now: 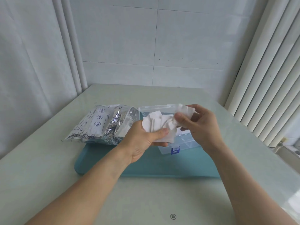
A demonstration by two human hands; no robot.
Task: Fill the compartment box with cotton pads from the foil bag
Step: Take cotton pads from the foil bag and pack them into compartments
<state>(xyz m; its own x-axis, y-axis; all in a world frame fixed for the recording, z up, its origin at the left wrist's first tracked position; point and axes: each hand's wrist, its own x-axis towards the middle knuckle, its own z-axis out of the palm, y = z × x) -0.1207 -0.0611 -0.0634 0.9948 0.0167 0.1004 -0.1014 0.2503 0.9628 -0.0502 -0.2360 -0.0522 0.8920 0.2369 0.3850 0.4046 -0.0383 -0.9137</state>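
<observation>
A clear plastic compartment box [185, 143] with a blue latch stands open on a teal mat, its lid raised behind. Both hands hover above it. My left hand [142, 142] grips a thick bundle of white square cotton pads [155, 125]. My right hand [198, 125] pinches a few more pads [186, 111] at the bundle's upper right edge. The silver foil bag [103, 124] with blue print lies on its side just left of the box, its open mouth facing the hands. Most of the box's compartments are hidden behind the hands and pads.
The teal mat [162, 166] lies on a pale glossy table [146, 200]. White curtains hang at the left, vertical blinds [267, 78] at the right, and a tiled wall stands behind the table's far edge.
</observation>
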